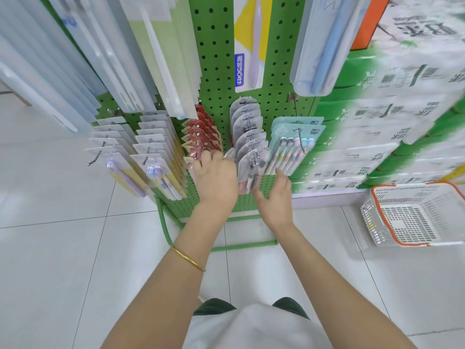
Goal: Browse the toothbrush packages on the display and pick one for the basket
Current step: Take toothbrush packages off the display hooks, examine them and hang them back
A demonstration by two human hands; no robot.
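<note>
Well, the green pegboard rack (216, 71) hangs its packs on hooks so I can flip through them, and the white basket (372, 222) sits on the floor to my right, well apart. My left hand (216, 175) reaches in between the red packs (201, 132) and the grey packs (249, 137); its fingers are hidden, so I cannot tell if they pinch anything. My right hand (274, 197), fingers loose and spread, steadies the front grey pack's lower edge.

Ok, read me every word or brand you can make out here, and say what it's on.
"FROG": blue strip on the yellow toothbrush package, upper row.
stacked cartons: print too blurred to read.
lower hanging packages: print too small to read.
</note>
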